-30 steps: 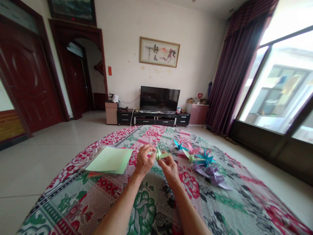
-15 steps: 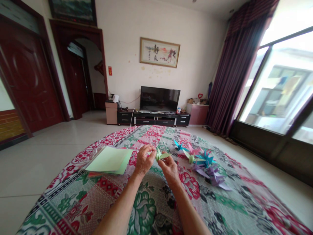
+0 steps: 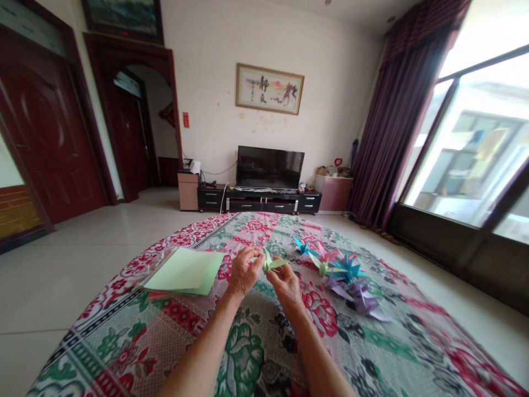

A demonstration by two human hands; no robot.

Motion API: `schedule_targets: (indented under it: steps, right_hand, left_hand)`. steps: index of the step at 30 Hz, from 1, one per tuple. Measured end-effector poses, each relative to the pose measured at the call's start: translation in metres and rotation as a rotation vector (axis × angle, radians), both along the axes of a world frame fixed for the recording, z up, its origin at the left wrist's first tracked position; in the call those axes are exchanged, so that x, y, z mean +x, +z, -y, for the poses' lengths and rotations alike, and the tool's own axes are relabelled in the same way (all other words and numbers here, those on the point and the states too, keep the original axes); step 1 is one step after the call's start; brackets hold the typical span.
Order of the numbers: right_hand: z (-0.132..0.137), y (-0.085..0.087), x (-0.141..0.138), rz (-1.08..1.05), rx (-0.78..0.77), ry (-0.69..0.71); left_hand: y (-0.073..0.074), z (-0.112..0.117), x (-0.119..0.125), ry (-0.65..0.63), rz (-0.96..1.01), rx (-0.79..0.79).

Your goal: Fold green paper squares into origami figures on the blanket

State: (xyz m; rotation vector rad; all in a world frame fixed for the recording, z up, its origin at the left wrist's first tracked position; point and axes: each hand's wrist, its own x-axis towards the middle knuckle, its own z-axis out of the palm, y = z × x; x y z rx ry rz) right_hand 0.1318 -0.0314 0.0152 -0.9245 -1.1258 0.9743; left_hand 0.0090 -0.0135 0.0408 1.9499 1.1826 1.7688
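A light green paper crane [image 3: 269, 261] is held just above the table between both hands. My left hand [image 3: 245, 270] pinches its left side, thumb and fingertips together, and covers that part of it. From the right, my right hand [image 3: 285, 282] grips the crane low down, with one pale wing sticking out over the fingers. To the right lies a group of folded paper cranes: blue [image 3: 349, 268], pink [image 3: 328, 253], light green [image 3: 322, 267] and purple [image 3: 366, 300]. A smaller blue crane [image 3: 305, 246] sits at the group's far left.
Left of my hands lies a stack of square paper [image 3: 182, 270], light green on top with orange edges below. A flowered cloth [image 3: 173, 353] covers the rounded table. Beyond it stand a low black cabinet [image 3: 264, 205] and a television [image 3: 270, 167].
Almost nothing differs. Both hands keep their hold on the green crane, and its wing on the right lies at a very slightly different angle.
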Motion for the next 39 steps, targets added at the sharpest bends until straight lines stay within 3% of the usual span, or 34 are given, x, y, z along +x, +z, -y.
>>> schedule_targets:
  steps: [21, 28, 32, 39]
  right_hand:
    - [0.0, 0.001, 0.001, -0.039, -0.018, 0.037]
    - [-0.004, 0.0, 0.001, -0.102, 0.051, -0.091]
    - [-0.006, -0.003, 0.001, -0.12, 0.122, -0.127]
    - [-0.007, -0.008, -0.001, -0.079, 0.14, -0.109]
  left_hand:
    - [0.0, -0.002, -0.003, -0.002, 0.092, -0.051]
    - [-0.014, -0.005, -0.001, 0.245, 0.132, -0.044]
    - [-0.022, 0.001, 0.01, 0.192, 0.096, -0.026]
    - [-0.019, 0.004, 0.022, 0.178, 0.084, 0.044]
